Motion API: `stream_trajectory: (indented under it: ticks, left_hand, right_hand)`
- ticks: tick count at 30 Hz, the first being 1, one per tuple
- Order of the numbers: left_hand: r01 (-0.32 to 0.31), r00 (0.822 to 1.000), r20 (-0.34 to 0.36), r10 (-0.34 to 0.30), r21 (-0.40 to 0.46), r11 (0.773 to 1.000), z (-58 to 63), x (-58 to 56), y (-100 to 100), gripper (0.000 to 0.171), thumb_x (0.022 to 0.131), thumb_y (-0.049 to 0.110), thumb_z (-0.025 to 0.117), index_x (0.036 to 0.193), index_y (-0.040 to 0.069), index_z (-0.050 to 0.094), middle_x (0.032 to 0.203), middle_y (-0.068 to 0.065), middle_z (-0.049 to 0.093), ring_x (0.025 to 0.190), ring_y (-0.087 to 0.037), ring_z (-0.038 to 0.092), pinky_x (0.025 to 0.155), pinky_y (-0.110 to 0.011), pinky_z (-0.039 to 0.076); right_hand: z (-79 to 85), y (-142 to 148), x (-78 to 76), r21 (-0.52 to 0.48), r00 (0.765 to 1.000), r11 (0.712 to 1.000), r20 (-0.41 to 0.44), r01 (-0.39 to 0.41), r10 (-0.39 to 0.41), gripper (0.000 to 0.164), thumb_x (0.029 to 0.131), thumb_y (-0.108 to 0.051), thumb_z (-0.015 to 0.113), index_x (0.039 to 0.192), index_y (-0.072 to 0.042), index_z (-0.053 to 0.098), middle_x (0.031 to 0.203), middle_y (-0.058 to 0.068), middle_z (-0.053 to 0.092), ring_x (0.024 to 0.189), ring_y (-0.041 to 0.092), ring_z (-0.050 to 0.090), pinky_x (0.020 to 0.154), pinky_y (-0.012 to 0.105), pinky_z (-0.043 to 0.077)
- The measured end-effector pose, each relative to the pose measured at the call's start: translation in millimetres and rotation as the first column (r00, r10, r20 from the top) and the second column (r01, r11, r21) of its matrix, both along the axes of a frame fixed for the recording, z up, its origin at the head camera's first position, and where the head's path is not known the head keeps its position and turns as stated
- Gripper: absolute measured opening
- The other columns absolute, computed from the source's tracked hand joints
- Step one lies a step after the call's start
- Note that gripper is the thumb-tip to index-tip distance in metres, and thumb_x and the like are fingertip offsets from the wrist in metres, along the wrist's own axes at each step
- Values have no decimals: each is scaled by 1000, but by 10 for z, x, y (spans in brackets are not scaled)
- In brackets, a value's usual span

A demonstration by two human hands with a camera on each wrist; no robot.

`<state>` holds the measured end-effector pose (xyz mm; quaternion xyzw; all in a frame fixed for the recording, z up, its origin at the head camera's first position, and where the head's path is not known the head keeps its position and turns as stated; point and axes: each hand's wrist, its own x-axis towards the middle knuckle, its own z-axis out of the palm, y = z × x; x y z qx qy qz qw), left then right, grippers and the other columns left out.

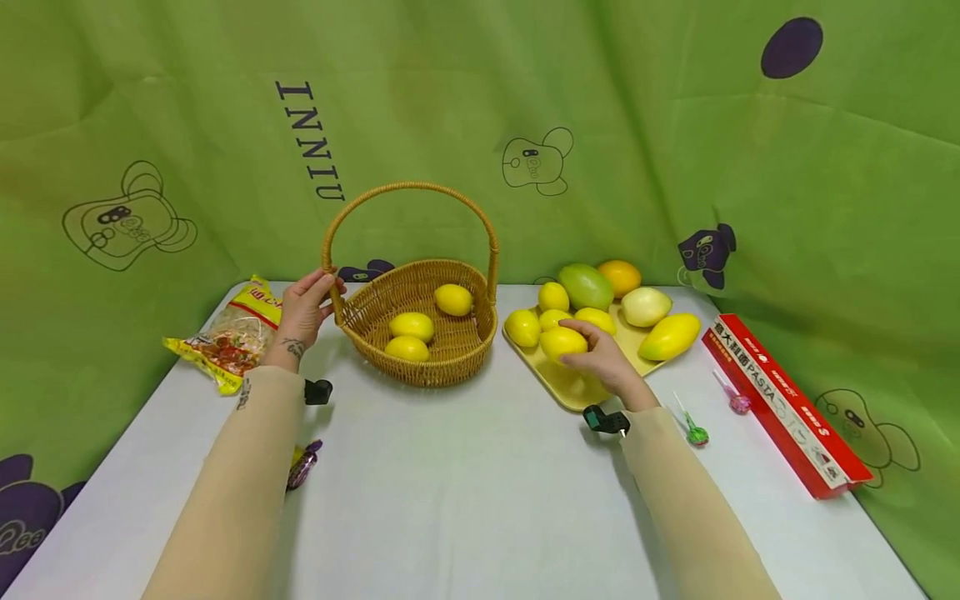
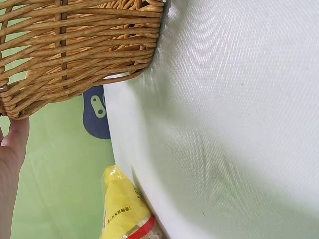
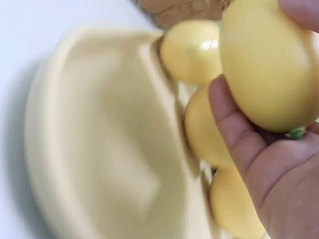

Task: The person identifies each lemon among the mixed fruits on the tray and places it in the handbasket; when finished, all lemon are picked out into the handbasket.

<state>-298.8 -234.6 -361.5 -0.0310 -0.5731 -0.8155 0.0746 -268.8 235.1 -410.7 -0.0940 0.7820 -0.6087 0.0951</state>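
At the left end of a wicker basket (image 1: 435, 375), my left hand (image 1: 303, 308) grips the base of its arched handle. Three yellow lemons lie inside, one lemon (image 1: 453, 300) toward the back right. In the left wrist view the basket's woven side (image 2: 75, 50) is close, with part of the hand (image 2: 12, 154) at its rim. My right hand (image 1: 603, 358) holds a lemon (image 1: 562, 342) between thumb and fingers over a pale yellow tray (image 1: 558, 390). The right wrist view shows that lemon (image 3: 269, 64) raised above other lemons on the tray.
The tray also carries a green mango (image 1: 585, 287), an orange fruit (image 1: 619, 277), a pale fruit (image 1: 647, 307) and a yellow mango (image 1: 670, 337). Right of it lie two lollipops (image 1: 697, 435) and a red pasta box (image 1: 787, 404). A snack bag (image 1: 240, 333) and purple-wrapped candy (image 1: 303, 465) are at left.
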Motion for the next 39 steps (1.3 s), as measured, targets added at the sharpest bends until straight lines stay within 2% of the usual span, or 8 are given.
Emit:
stream_trajectory:
  ticks: [3,6,14,18,21,27,34,39]
  left_hand:
    - [-1,1000,1,1,-2,1000,-3,-11,-2,10,87,19,64,95,21,71,84,3,68,84,-11,62,72,-22,53]
    - [1,1000,-1,-1,0,1000,-6,-12,-2,11,88,19,64,96,20,71,84,2,68,84,-11,61,73,-23,53]
    - [-11,1000,7,11,-15,1000,1,5,8,23,87,22,65,108,12,69,85,3,68,86,-12,61,74,-22,53]
    - [-8,1000,7,8,-14,1000,11,16,14,15,86,22,66,100,18,71,85,3,68,85,-11,62,73,-22,53]
    - [-10,1000,3,10,-15,1000,17,22,18,10,86,22,66,95,21,72,85,2,68,85,-11,62,73,-23,53]
    - [-8,1000,-3,8,-10,1000,15,30,23,10,87,21,65,94,21,72,85,2,68,84,-11,62,73,-23,54]
    - [-5,1000,-8,5,-3,1000,8,9,19,11,88,19,64,96,19,71,84,2,68,84,-11,62,72,-23,54]
    - [-6,1000,-6,6,-8,1000,6,-2,9,12,88,18,63,96,19,71,85,2,68,85,-12,62,73,-23,54]
  right_hand:
    - [91,-120,10,-121,999,993,-36,-2,-2,59,80,3,64,133,-3,40,135,10,40,109,19,45,83,17,46]
    - [205,-298,18,-230,997,973,-78,-32,14,57,80,9,61,132,3,39,129,6,43,104,14,48,82,17,48]
    - [465,-897,-103,-318,989,938,-100,-139,113,56,80,11,60,132,2,41,122,5,47,100,15,51,80,21,48]
    - [527,-1196,-186,-318,982,930,-99,-185,161,58,80,10,61,133,3,40,127,10,47,101,16,50,81,23,47]
    - [526,-1394,-250,-283,978,938,-99,-202,181,56,80,6,62,132,0,42,129,12,47,101,16,50,82,24,46]
    - [485,-1657,-323,-238,976,946,-75,-219,207,54,79,4,65,129,-4,48,128,14,50,101,20,52,83,26,47]
    - [491,-1676,-327,-213,975,953,-105,-216,198,55,80,6,64,131,0,45,136,23,43,123,33,46,99,37,43]
    - [529,-1534,-321,-247,977,948,-111,-202,180,53,80,7,63,130,0,46,137,25,42,126,37,42,101,41,41]
